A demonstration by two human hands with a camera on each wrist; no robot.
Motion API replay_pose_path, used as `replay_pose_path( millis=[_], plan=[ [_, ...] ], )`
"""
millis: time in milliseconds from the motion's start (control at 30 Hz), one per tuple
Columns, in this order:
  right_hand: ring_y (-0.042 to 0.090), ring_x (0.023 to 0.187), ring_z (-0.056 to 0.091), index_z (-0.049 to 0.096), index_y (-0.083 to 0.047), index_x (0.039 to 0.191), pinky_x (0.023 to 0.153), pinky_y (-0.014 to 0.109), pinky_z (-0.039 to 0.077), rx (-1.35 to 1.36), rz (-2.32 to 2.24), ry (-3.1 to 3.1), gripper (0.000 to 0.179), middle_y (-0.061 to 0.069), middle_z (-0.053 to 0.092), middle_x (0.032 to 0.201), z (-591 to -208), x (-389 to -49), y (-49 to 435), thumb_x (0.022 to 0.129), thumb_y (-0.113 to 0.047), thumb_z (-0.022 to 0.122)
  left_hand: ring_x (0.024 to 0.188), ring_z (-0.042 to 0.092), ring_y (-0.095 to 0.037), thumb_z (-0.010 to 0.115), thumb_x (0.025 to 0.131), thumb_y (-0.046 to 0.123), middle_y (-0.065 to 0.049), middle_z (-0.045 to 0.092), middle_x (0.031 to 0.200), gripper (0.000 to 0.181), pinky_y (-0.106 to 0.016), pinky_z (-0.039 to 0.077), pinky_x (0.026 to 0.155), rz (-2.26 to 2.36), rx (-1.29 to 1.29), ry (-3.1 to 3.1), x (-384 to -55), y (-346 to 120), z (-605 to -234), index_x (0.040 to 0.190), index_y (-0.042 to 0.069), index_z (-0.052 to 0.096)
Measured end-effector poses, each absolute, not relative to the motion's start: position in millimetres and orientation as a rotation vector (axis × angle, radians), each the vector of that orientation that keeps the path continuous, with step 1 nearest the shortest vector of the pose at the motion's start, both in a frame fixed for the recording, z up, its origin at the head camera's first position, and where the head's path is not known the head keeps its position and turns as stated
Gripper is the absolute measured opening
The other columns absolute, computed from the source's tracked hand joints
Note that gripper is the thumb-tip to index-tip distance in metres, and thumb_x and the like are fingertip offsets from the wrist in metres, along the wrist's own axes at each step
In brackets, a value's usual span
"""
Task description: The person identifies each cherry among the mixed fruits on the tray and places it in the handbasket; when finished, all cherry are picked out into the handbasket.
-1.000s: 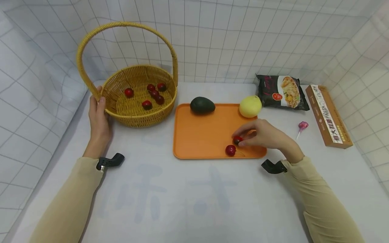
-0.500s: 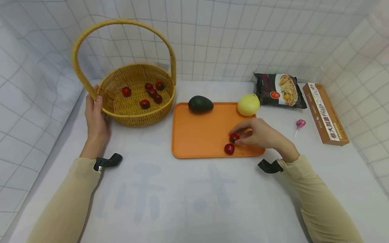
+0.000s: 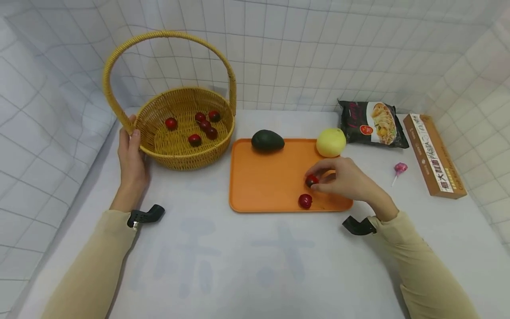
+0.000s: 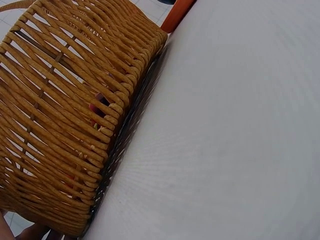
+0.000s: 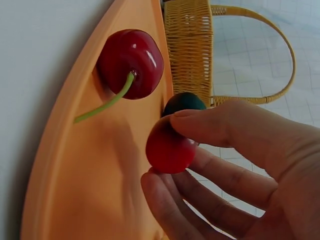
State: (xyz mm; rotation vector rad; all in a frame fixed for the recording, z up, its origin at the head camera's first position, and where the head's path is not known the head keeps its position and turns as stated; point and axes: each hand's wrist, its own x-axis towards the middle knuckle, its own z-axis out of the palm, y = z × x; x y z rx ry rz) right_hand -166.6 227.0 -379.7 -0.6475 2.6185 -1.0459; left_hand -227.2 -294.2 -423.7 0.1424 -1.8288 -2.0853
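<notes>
Orange and rectangular, the shallow tray (image 3: 263, 186) lay below the right hand (image 3: 338, 179), which pinched a round dark-red cherry (image 5: 171, 150), while left of the tray the left hand (image 3: 133, 161) touched a yellow wicker basket (image 3: 187, 161), grip unclear.

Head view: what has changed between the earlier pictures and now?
The red-black round cherry, pinched in the right hand, has moved slightly up the picture, away from the glossy red cherry, which stays on the orange rectangular tray. Nothing was let go. The left hand stays at the yellow woven basket.
</notes>
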Motion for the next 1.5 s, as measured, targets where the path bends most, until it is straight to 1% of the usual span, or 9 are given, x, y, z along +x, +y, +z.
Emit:
replay_pose_path(
  millis=[233,367,467,633,867,967,1133,1400,1500],
  plan=[
    [0.018,0.104,0.068,0.077,-0.013,0.119,0.093,0.042,0.061,-0.644,-1.174,2.656,0.029,0.002,0.077,0.11,-377,-166,217,0.09,-0.008,0.082,0.149,0.039,-0.019,0.052,0.11,0.035,0.001,0.046,0.159,0.048,-0.029,0.024,0.125,-2.099,0.124,-1.799,-229,-295,-421,0.157,0.03,0.047],
    [0.016,0.105,0.069,0.077,-0.015,0.119,0.093,0.042,0.06,-0.649,-1.239,2.645,0.029,0.001,0.077,0.111,-370,-169,208,0.091,-0.011,0.082,0.149,0.038,-0.018,0.052,0.11,0.035,0.002,0.045,0.16,0.048,-0.03,0.025,0.123,-2.118,0.139,-1.801,-230,-294,-421,0.157,0.03,0.047],
    [0.014,0.105,0.069,0.078,-0.015,0.119,0.094,0.042,0.06,-0.688,-1.262,2.63,0.03,-0.001,0.077,0.111,-363,-172,196,0.09,-0.009,0.082,0.148,0.039,-0.018,0.052,0.11,0.037,0.001,0.046,0.16,0.048,-0.03,0.025,0.123,-2.094,0.161,-1.81,-227,-295,-422,0.158,0.03,0.046],
    [0.014,0.105,0.069,0.077,-0.015,0.119,0.096,0.043,0.059,-0.761,-1.247,2.639,0.03,-0.001,0.077,0.11,-350,-179,172,0.09,-0.009,0.081,0.149,0.039,-0.018,0.052,0.11,0.038,0.002,0.046,0.16,0.05,-0.032,0.023,0.125,-2.075,0.173,-1.817,-223,-298,-422,0.158,0.03,0.045],
    [0.015,0.103,0.07,0.078,-0.014,0.117,0.094,0.043,0.06,-0.837,-1.281,2.64,0.026,0.0,0.077,0.11,-331,-198,127,0.091,-0.014,0.081,0.15,0.038,-0.02,0.051,0.11,0.037,0.0,0.044,0.162,0.05,-0.033,0.022,0.127,-2.062,0.126,-1.841,-225,-299,-422,0.159,0.028,0.044],
    [0.013,0.099,0.072,0.079,-0.014,0.116,0.09,0.036,0.06,-0.865,-1.296,2.642,0.025,-0.001,0.078,0.109,-325,-209,104,0.091,-0.014,0.08,0.15,0.039,-0.02,0.049,0.111,0.036,-0.001,0.043,0.163,0.05,-0.032,0.022,0.127,-2.055,0.125,-1.857,-227,-297,-422,0.16,0.029,0.043],
    [0.011,0.099,0.073,0.078,-0.011,0.117,0.087,0.026,0.06,-0.921,-1.308,2.625,0.024,-0.001,0.077,0.108,-320,-226,67,0.093,-0.013,0.078,0.15,0.04,-0.02,0.049,0.11,0.038,0.0,0.043,0.164,0.051,-0.033,0.024,0.126,-2.059,0.136,-1.866,-227,-293,-422,0.16,0.029,0.043],
    [0.014,0.104,0.07,0.077,-0.009,0.122,0.09,0.028,0.054,-0.937,-1.262,2.681,0.028,0.002,0.077,0.117,-319,-244,16,0.097,-0.021,0.076,0.151,0.038,-0.019,0.048,0.111,0.04,0.0,0.041,0.166,0.052,-0.033,0.022,0.127,-2.038,0.116,-1.887,-227,-295,-420,0.161,0.029,0.041],
    [0.015,0.103,0.07,0.077,-0.008,0.121,0.091,0.027,0.053,-0.923,-1.265,2.693,0.027,0.003,0.077,0.116,-320,-249,0,0.097,-0.021,0.076,0.151,0.038,-0.02,0.047,0.111,0.039,0.0,0.041,0.166,0.053,-0.034,0.022,0.127,-2.032,0.117,-1.901,-225,-296,-420,0.162,0.029,0.04]
  ],
)
